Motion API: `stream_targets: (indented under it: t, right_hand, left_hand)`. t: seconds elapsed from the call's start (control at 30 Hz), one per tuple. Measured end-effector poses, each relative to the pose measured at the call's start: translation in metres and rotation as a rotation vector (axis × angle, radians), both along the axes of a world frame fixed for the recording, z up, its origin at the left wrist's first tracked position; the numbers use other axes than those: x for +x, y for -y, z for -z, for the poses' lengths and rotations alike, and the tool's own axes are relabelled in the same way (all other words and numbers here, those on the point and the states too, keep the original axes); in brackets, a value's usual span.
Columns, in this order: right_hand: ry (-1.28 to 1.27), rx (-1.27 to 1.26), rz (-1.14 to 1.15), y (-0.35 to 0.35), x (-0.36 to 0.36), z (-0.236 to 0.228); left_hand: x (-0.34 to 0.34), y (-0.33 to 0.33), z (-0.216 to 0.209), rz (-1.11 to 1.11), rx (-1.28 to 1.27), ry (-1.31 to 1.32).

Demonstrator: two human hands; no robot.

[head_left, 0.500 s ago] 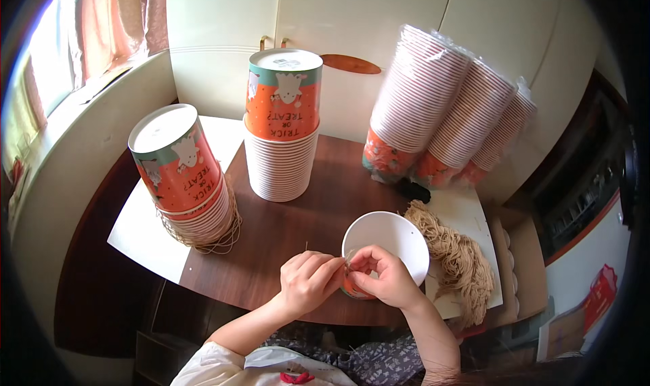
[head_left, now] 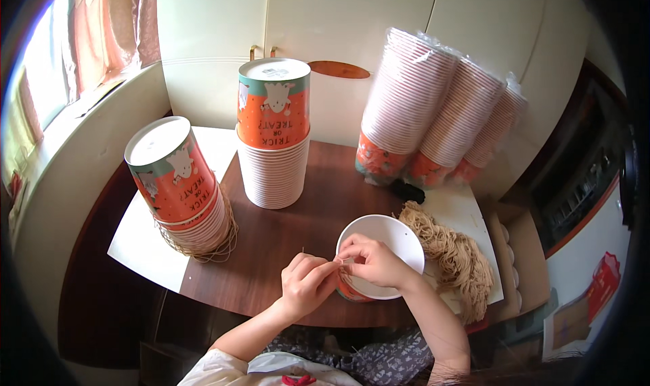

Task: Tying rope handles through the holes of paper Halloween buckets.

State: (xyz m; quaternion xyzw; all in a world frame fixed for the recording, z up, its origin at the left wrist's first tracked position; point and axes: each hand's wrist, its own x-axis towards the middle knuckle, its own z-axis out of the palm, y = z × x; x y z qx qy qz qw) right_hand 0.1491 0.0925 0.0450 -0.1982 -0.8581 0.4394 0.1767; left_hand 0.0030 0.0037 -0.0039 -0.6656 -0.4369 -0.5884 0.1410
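A paper bucket (head_left: pixel 399 240) stands upright near the table's front edge, its white inside facing up and some orange printing showing below the rim. At its left rim, my left hand (head_left: pixel 308 282) is closed in a pinch on a thin piece of string (head_left: pixel 343 262). My right hand (head_left: pixel 374 262) reaches across the bucket's opening, its thumb and fingers pinching the same string beside the left fingertips. The fingers partly hide the string and the rim there. A bundle of tan string (head_left: pixel 450 254) lies just right of the bucket.
Upside-down nested buckets form a tall stack (head_left: pixel 273 135) at the back and a shorter stack (head_left: pixel 183 183) at left, with string loops around its base. Plastic-wrapped bucket stacks (head_left: pixel 406 95) lean at the back right. An open cardboard box (head_left: pixel 528 264) sits beyond the table's right edge.
My right hand has turned and moved further over the bucket's opening, its fingers drawn closer together at the string. My left hand stays at the rim. The whole view has shifted slightly.
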Motion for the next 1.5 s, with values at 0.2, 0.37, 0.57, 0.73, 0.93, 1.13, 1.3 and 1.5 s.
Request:
stream_targets:
  t: [0.2, 0.37, 0.57, 0.73, 0.93, 1.13, 1.3, 1.5]
  right_hand:
    - [-0.063, -0.248, 0.086, -0.005, 0.003, -0.008]
    - [-0.143, -0.398, 0.068, -0.001, 0.014, -0.027]
    - [-0.103, -0.28, 0.17, 0.005, 0.034, -0.064]
    - [-0.084, -0.045, 0.322, 0.016, 0.063, -0.102]
    - [0.158, 0.191, 0.449, 0.063, 0.108, -0.085]
    - [0.593, 0.401, 0.035, 0.086, 0.11, -0.032]
    - [0.106, 0.262, 0.297, 0.063, 0.062, -0.042]
    - [-0.25, -0.206, 0.305, 0.027, 0.016, -0.002]
  left_hand:
    - [0.0, -0.003, 0.001, 0.037, -0.024, 0.114]
    - [0.001, -0.005, 0.0, 0.1, -0.118, 0.241]
    - [0.006, -0.011, 0.004, 0.145, -0.162, 0.347]
    - [0.004, -0.009, 0.009, 0.208, -0.257, 0.478]
    - [0.009, -0.009, 0.007, 0.29, -0.264, 0.437]
    - [0.007, -0.007, 0.007, 0.296, -0.175, 0.246]
    - [0.007, -0.007, 0.009, 0.285, -0.158, 0.263]
    - [0.01, -0.008, 0.006, 0.281, -0.17, 0.227]
